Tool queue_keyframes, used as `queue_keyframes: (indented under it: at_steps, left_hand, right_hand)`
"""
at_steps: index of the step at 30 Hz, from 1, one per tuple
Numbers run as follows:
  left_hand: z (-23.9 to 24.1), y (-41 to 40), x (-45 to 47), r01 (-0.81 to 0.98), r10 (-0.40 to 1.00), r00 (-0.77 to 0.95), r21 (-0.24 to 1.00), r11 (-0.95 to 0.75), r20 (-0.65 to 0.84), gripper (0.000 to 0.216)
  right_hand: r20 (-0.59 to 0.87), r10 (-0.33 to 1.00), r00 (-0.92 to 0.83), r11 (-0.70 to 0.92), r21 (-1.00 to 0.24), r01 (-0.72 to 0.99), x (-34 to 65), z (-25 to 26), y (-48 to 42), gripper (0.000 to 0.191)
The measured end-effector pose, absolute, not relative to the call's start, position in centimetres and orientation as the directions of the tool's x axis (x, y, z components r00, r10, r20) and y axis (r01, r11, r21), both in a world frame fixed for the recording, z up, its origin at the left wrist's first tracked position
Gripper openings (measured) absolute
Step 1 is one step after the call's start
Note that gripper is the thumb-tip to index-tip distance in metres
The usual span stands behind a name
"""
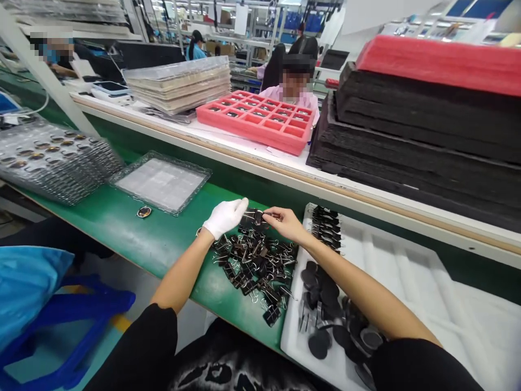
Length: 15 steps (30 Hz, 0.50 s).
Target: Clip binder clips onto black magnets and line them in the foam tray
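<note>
A stack of clear blister trays (61, 168) is standing at left; one clear tray (160, 182) is lying beside it, a round metal-rimmed piece (144, 212) resting nearby; the white-gloved left hand (225, 217) and bare right hand (288, 224) are pinching a black binder clip (258, 219) between them, over the far side of a binder-clip heap (256, 258); a white tray (391, 244) is holding black discs (319, 345) at right.

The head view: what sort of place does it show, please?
Probably a factory assembly floor: a green bench, stacked trays and a heap of binder clips suggest it.
</note>
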<state>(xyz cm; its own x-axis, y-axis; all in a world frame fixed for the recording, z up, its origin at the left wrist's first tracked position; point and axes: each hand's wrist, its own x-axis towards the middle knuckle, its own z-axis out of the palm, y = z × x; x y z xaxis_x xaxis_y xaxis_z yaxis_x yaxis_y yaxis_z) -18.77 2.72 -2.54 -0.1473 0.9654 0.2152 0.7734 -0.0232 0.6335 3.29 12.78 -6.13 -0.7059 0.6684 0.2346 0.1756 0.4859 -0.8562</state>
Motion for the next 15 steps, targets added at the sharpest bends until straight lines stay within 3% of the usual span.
queue_keyframes:
  at_steps: [2, 5, 15]
  left_hand:
    - [-2.8, 2.7, -17.3, 0.791, 0.979, -0.115, 0.611, -0.012, 0.168, 0.057]
    - [-3.4, 2.9, -15.7, 0.741, 0.987, -0.093, 0.671, -0.022, 0.134, 0.056]
    - [-3.2, 2.2, -14.4, 0.724, 0.971, -0.112, 0.687, -0.066, 0.211, 0.057]
  right_hand:
    - [0.159, 0.694, -0.702, 0.397, -0.898, 0.189, 4.6, -6.0, 12.0, 0.046]
    - [0.081, 0.716, -0.693, 0.306, -0.929, 0.207, 6.2, -5.6, 11.1, 0.045]
    - [0.145, 0.728, -0.671, 0.403, -0.881, 0.246, 7.5, -4.2, 10.6, 0.043]
